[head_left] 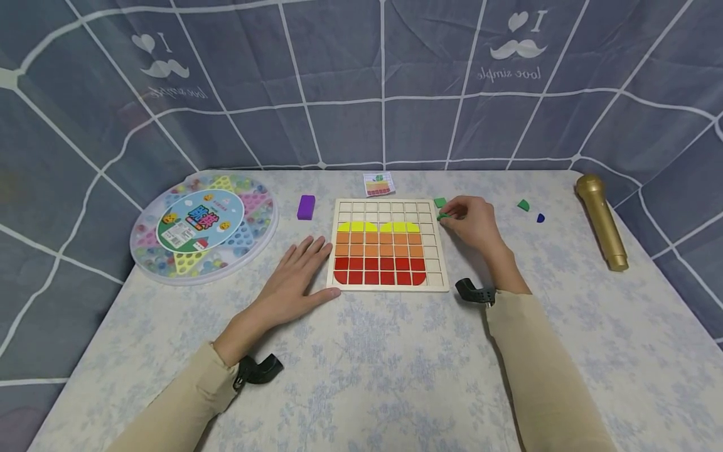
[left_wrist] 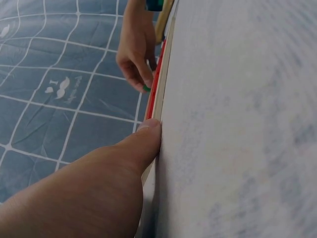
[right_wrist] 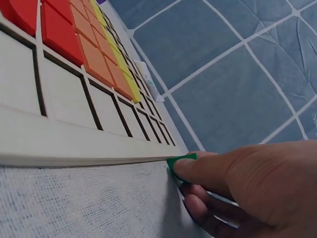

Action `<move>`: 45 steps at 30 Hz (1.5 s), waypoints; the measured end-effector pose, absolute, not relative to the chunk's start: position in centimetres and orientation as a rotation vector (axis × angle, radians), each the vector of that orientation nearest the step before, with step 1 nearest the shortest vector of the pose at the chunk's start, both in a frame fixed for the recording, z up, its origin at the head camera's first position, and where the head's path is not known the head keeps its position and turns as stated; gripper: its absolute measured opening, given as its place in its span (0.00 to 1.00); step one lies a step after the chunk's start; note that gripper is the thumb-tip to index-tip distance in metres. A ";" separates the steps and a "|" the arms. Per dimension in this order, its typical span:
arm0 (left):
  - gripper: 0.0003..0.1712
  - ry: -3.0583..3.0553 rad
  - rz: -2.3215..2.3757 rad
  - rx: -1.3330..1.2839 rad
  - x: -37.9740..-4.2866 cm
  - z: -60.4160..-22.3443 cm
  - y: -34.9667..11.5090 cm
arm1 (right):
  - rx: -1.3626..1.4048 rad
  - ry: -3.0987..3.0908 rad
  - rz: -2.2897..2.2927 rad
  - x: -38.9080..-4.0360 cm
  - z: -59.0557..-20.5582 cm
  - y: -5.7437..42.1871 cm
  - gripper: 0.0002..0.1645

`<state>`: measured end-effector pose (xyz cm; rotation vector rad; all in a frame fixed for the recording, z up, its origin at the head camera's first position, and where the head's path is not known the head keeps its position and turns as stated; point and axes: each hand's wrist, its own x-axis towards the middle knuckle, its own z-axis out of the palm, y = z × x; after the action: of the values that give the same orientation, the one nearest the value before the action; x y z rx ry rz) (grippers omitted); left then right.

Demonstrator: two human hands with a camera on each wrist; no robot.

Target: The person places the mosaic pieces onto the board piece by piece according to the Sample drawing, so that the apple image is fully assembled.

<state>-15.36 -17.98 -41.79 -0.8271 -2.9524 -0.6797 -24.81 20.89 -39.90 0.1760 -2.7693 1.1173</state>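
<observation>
A wooden grid board (head_left: 445, 276) lies on the table, with rows of red, orange and yellow pieces filling much of its left part. My left hand (head_left: 296, 276) rests flat at its left side, fingers spread, and its thumb (left_wrist: 148, 130) touches the front left corner. At the right edge, my right hand (head_left: 476, 223) pinches a small green piece (right_wrist: 171, 162) between thumb and fingers. That piece is beside the rim, partly hidden by the thumb. Just behind it another green piece (head_left: 440, 202) lies by the board.
Behind the board lies a small pattern card (head_left: 379, 184). A purple block (head_left: 306, 207) and a round lidded bead case (head_left: 262, 248) are on the left. To the right are a green piece (head_left: 523, 205), a dark blue piece (head_left: 540, 218) and a gold microphone (head_left: 602, 221).
</observation>
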 end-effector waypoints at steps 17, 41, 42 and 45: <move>0.54 -2.956 -0.660 -0.815 -15.4 -41.7 -18.3 | 0.260 -2.666 1.264 -25.0 -38.9 18.1 0.13; 0.55 -2.975 -0.637 -0.835 -15.6 -41.8 -17.8 | 0.379 -2.698 1.180 -25.8 -40.5 13.5 0.11; 0.55 -2.979 -0.638 -0.830 -15.6 -41.8 -17.9 | 0.385 -2.699 1.181 -25.8 -40.5 13.4 0.11; 0.55 -2.988 -0.641 -0.814 -15.5 -41.9 -18.0 | 0.405 -2.707 1.185 -25.8 -40.3 13.2 0.11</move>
<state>-15.53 -18.04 -41.88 -0.8137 -2.9876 -0.6406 -25.84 13.23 -40.28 0.4051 -2.7070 1.1854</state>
